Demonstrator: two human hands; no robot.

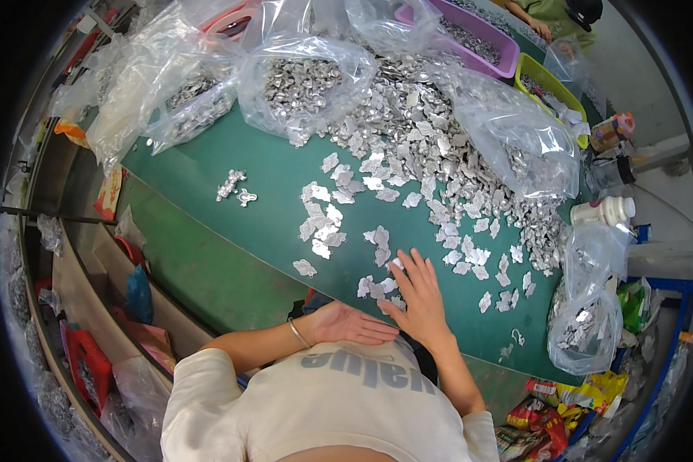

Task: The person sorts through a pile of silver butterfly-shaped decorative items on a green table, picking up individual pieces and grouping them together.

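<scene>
My left hand is palm up at the near edge of the green table, fingers extended, with nothing seen in it. My right hand lies palm down over the tabletop, fingers spread. Its index fingertip and thumb touch or partly cover small flat silver metal pieces; contact is hard to tell. A small cluster of these cut-out metal pieces lies just left of the thumb. Farther left is a loose group of the same pieces. Behind them rises a large heap of metal pieces.
Clear plastic bags of metal pieces stand at the back. A purple bin and a lime-green bin are back right, near another person. A white bottle and a filled bag line the right edge.
</scene>
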